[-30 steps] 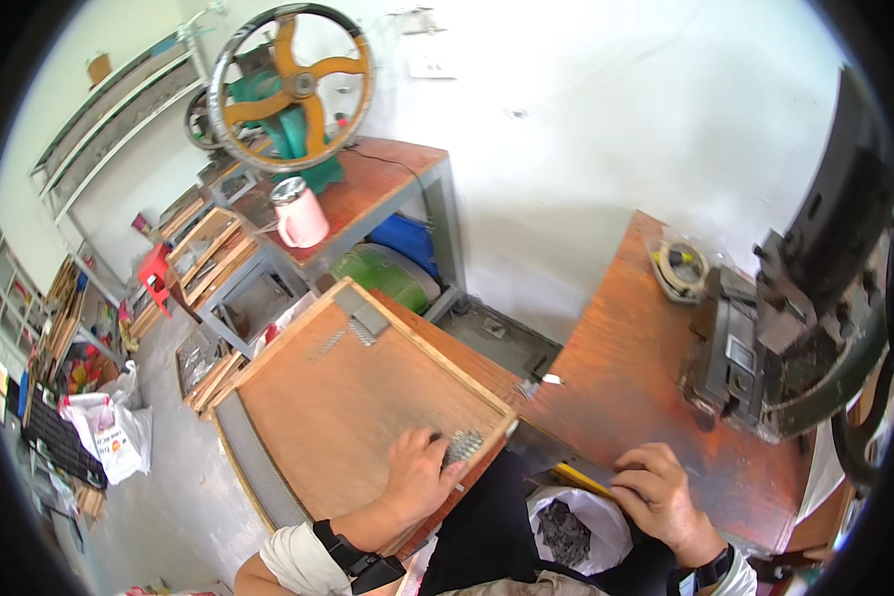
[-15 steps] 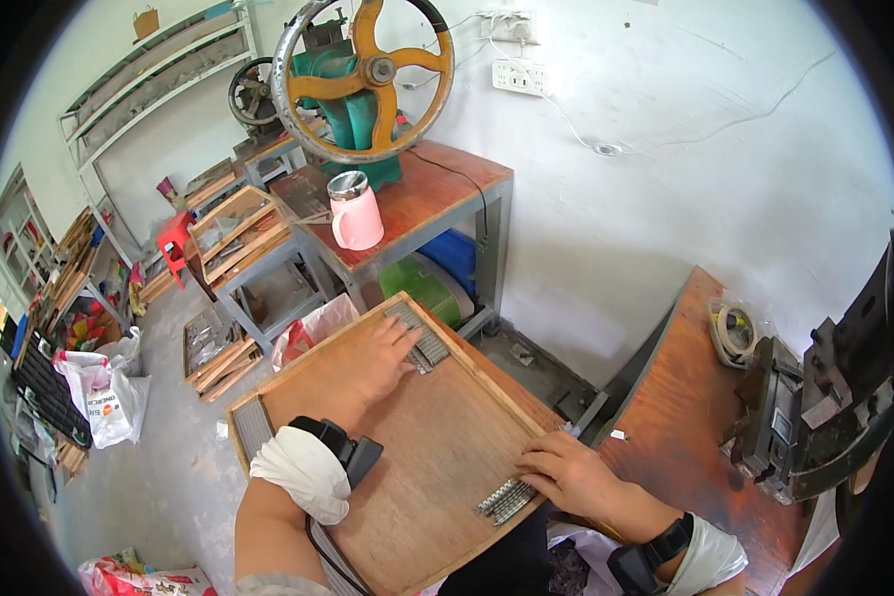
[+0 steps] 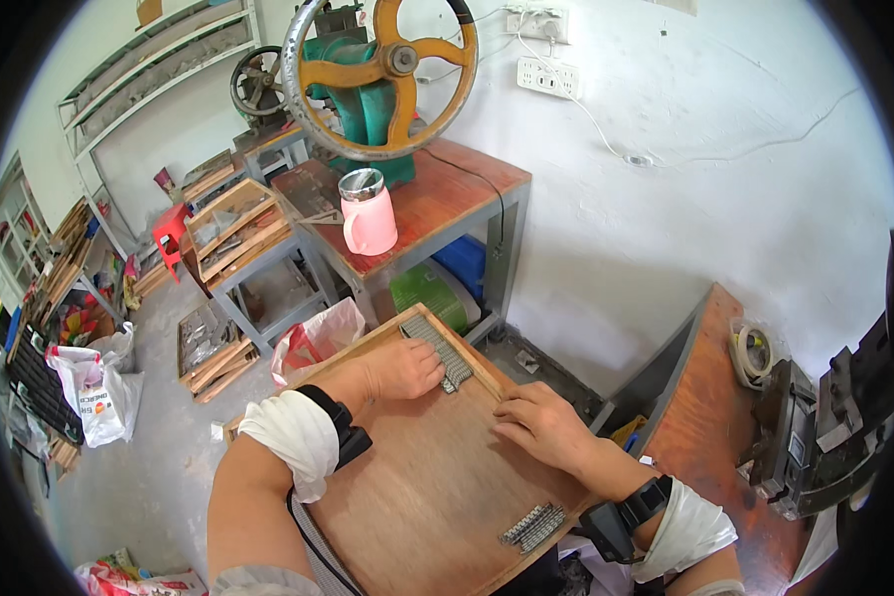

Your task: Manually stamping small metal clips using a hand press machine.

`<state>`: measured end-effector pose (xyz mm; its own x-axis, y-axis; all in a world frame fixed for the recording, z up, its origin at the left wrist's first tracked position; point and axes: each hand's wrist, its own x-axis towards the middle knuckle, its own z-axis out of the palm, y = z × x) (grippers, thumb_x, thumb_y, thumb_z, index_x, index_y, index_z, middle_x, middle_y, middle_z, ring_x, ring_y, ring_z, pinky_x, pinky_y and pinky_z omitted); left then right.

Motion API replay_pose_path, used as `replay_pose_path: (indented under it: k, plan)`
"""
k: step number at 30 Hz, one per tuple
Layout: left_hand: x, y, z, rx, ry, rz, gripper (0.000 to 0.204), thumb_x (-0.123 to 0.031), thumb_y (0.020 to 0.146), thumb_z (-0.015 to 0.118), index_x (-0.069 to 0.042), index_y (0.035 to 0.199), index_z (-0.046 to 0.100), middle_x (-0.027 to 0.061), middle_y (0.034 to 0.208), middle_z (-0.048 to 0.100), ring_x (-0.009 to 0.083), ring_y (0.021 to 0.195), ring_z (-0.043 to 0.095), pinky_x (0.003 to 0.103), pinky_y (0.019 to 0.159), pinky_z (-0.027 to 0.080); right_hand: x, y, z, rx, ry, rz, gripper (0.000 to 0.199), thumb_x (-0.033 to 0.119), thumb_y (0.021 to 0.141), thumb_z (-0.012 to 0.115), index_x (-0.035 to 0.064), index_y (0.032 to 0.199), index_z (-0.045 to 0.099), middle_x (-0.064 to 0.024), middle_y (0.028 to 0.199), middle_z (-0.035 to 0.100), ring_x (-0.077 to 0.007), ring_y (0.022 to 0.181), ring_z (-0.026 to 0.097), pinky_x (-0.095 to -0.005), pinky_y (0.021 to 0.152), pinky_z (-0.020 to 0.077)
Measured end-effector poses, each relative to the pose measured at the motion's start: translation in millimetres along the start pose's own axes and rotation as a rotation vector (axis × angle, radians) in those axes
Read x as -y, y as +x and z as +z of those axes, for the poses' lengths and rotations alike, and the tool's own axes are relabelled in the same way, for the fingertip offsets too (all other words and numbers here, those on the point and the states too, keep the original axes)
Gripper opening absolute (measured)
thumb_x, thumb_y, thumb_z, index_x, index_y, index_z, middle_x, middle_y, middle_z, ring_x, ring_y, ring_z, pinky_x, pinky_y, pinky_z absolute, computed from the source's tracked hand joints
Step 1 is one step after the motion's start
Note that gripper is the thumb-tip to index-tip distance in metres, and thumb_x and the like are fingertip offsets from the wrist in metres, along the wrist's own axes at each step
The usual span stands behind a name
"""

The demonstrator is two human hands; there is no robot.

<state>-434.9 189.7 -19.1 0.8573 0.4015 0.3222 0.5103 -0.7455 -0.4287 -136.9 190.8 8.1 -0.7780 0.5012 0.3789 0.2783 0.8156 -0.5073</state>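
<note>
A shallow wooden tray [image 3: 467, 434] with a raised rim lies before me. At its far corner, several ridged grey metal strips [image 3: 456, 358] are packed side by side. My left hand [image 3: 407, 370] is beside these strips, its fingers curled and close together at their left edge; the fingertips are hidden. My right hand [image 3: 544, 422] is over the tray's right rim, fingers apart and pointing inward, with nothing visible in them. A smaller pile of similar loose strips [image 3: 533, 527] rests in the near right corner. More grey strips line the left side, partly behind my left arm.
A pink mug [image 3: 370, 221] stands on a red-brown bench [image 3: 467, 204] ahead, below a press with a yellow handwheel [image 3: 402, 62]. To my right, another bench [image 3: 700, 397] carries a dark metal machine [image 3: 790, 427] and a tape roll [image 3: 752, 355]. Plastic bags [image 3: 318, 338] lie left of the tray.
My right hand has moved from the near pile of strips up along the right rim, uncovering the pile. My left hand has slid back off the far strips, and its fingers have curled.
</note>
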Motion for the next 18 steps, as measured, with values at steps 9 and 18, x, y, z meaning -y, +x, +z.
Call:
replay_pose_path:
  k: [9, 18]
  plan:
    - [-13.3, 2.7, -6.9, 0.011, -0.078, -0.314, 0.035, -0.016, 0.076, 0.06, -0.007, 0.109, 0.063, 0.0056, 0.109, 0.059, 0.0244, 0.114, 0.052, 0.041, 0.093, 0.042, -8.2, -2.3, 6.4, -0.021, 0.008, 0.026, 0.016, 0.015, 0.076, 0.071, 0.0078, 0.091, 0.068, -0.0067, 0.101, 0.063, -0.029, 0.099, 0.058, -0.0384, 0.082, 0.0506]
    - [-36.8, 4.3, 4.1, 0.13, 0.038, -0.607, 0.037, -0.017, 0.084, 0.056, -0.018, 0.12, 0.062, 0.0028, 0.122, 0.055, 0.0275, 0.132, 0.039, 0.053, 0.1, 0.032, -10.2, -7.1, 9.9, 0.005, -0.007, 0.037, 0.019, 0.013, 0.077, 0.073, 0.006, 0.093, 0.068, -0.0083, 0.102, 0.062, -0.0288, 0.1, 0.057, -0.0371, 0.082, 0.0503]
